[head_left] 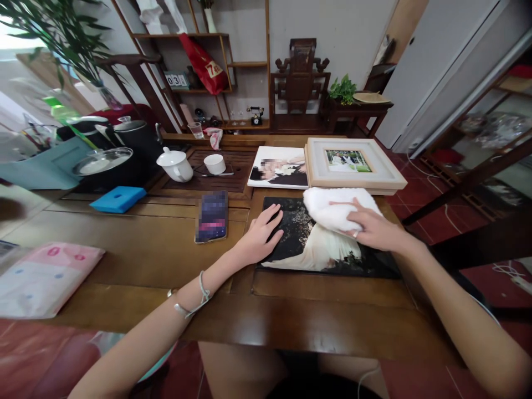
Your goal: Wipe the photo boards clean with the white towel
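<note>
A dark photo panel [374, 263] showing a white gown lies flat on the wooden table [166, 249] in front of me. My left hand [262, 233] rests open on the panel's left edge, fingers spread and flat. My right hand [372, 227] presses down on a folded white cloth [332, 208] that lies on the panel's upper part, fingers curled over it. Behind the panel stand a second photo print [279, 166] and a pale framed picture [353, 163].
A phone [211, 216] lies left of the panel. Further back sit a tea tray [236, 177] with a white teapot [177, 164] and cup [215, 163], a blue sponge [118, 198] and dark pots [133, 138]. A pink packet [45, 277] lies at the left.
</note>
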The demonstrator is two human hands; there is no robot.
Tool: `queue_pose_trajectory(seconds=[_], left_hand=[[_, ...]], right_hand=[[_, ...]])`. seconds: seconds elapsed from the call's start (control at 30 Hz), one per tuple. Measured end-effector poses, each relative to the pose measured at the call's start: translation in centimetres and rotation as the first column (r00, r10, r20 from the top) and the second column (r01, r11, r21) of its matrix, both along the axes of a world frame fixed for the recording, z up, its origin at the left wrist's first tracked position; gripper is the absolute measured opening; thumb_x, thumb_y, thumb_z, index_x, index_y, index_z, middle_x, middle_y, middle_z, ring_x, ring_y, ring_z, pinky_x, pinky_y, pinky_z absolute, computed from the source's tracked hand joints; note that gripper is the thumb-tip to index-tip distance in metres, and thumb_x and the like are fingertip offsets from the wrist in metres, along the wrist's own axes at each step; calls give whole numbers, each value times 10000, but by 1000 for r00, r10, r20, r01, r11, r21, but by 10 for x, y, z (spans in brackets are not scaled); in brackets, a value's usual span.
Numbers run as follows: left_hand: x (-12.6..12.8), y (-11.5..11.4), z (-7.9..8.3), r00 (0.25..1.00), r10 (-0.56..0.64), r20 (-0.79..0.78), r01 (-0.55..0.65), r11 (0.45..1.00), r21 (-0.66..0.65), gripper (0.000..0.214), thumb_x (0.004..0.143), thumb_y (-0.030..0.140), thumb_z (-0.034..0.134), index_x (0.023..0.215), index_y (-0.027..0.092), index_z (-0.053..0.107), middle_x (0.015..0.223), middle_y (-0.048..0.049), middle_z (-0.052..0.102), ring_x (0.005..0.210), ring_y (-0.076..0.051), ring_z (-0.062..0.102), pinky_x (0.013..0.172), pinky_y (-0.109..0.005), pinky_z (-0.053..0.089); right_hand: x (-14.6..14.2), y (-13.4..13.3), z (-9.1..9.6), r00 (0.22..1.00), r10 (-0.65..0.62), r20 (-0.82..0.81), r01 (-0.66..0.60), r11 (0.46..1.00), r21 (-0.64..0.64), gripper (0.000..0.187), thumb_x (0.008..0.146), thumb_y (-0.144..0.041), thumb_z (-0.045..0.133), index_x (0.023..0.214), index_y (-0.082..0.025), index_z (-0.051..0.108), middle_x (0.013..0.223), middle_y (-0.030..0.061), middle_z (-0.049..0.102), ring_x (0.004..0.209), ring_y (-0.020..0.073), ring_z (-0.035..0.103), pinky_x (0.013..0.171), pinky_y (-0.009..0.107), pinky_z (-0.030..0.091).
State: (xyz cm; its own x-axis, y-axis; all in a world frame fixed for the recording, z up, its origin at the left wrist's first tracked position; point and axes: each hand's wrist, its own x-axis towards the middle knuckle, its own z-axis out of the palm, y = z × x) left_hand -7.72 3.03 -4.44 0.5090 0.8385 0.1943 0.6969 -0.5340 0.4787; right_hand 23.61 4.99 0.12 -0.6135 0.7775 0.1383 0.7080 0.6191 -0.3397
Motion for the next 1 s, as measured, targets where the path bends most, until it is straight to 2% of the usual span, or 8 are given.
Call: queue_pose_trajectory(seconds=[0.07,0.13,0.2,0.4,0.63,0.8,0.9,1.0], left_hand=[[0,0,0,1000,4,-1,-4,1000,-4,476,962,303,385,1415,158,395,1559,-145,272,1460,-269,200,1146,-538,261],[0,0,1,1000,11,-7,-11,1000,-7,478,959,299,389,1413,149,397,1558,-151,272,1460,-273,200,1145,-539,263],[0,0,1,1000,11,-12,-11,1000,-11,479,957,296,392,1412,148,397,1556,-153,274,1459,-275,202,1142,-542,265],[0,1,1,1000,9,-12,-9,1000,-13,482,960,299,385,1418,148,385,1558,-158,269,1460,-271,195,1138,-542,267],[-1,2,-2,1000,8,-21,-8,1000,-9,506,962,310,388,1441,148,357,1563,-156,257,1463,-271,187,1148,-531,259],[0,1,0,1000,7,-25,-7,1000,2,484,964,303,388,1427,162,380,1559,-141,273,1460,-261,199,1155,-516,258],[0,1,0,1000,6,-23,-6,1000,10,478,961,298,395,1419,161,390,1556,-143,279,1458,-265,207,1152,-517,265],[0,2,-1,1000,5,-31,-4,1000,7,480,961,298,394,1415,141,394,1552,-160,281,1456,-280,208,1144,-532,274]], right_hand=[[26,6,1,989,-142,51,143,989,-21,342,808,-489,557,620,-214,480,1134,154,649,965,317,623,889,502,487],[47,11,0,963,-259,74,260,966,-11,415,762,-593,579,618,-223,459,989,155,656,845,302,622,734,442,518],[57,14,-4,958,-277,71,277,961,6,385,761,-573,569,643,-220,473,1001,162,645,890,316,616,735,429,514],[18,0,-5,963,-184,199,167,981,103,131,782,-268,511,795,-169,597,1345,212,539,1240,400,491,965,545,427],[-50,-40,14,963,185,196,-209,972,111,173,670,-87,533,774,-170,645,1477,148,434,1394,367,324,1046,543,369],[-29,-31,13,975,-53,216,37,997,75,201,808,-244,491,895,-154,648,1239,192,619,1151,355,570,918,467,473],[-13,-16,13,952,-228,205,226,974,35,264,837,-325,464,942,-156,637,1060,158,679,1020,344,620,844,436,495],[-19,1,21,946,-283,158,288,958,-9,258,834,-352,470,925,-174,633,1033,129,687,977,328,628,822,413,498]])
